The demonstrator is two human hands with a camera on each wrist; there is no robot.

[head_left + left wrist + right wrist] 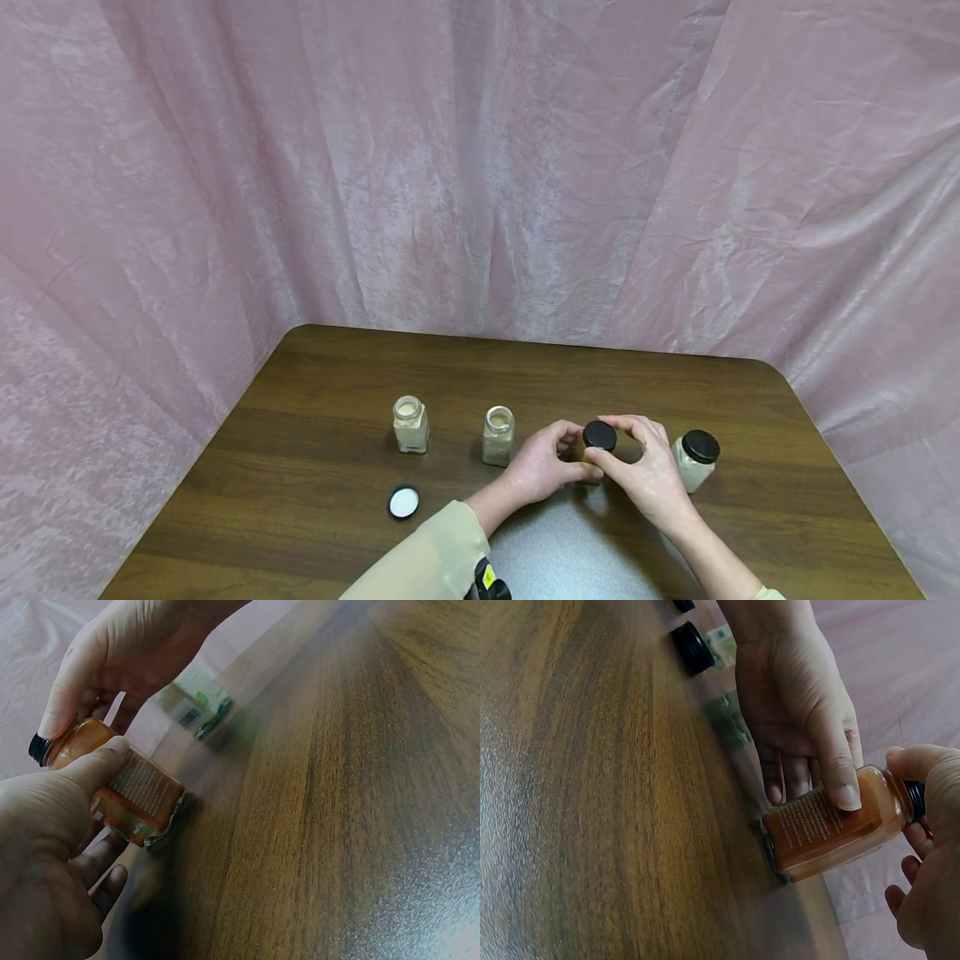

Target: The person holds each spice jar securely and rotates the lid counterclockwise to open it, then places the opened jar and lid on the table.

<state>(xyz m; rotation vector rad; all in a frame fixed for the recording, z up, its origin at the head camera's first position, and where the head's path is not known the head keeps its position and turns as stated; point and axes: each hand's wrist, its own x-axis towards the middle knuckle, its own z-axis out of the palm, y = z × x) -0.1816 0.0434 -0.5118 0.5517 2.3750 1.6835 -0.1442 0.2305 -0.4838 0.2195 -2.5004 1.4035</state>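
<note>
A square glass spice jar (817, 829) of orange-brown powder stands between my two hands, with white print on its side and its black lid (599, 435) on. My left hand (543, 462) grips the jar's body, thumb across the printed face. From the other side my right hand (648, 471) pinches the lid between thumb and fingers. To the right, close beside that hand, is a capped jar of pale contents (692, 463). An uncapped jar of pale powder (498, 437) stands just left of my left hand.
Farther left on the wooden table (315, 400) stands another uncapped jar of pale powder (410, 427). A black lid (403, 502) lies in front of it, its white inside facing up. Pink curtains (480, 167) hang behind the table. Light glares off the tabletop's near part.
</note>
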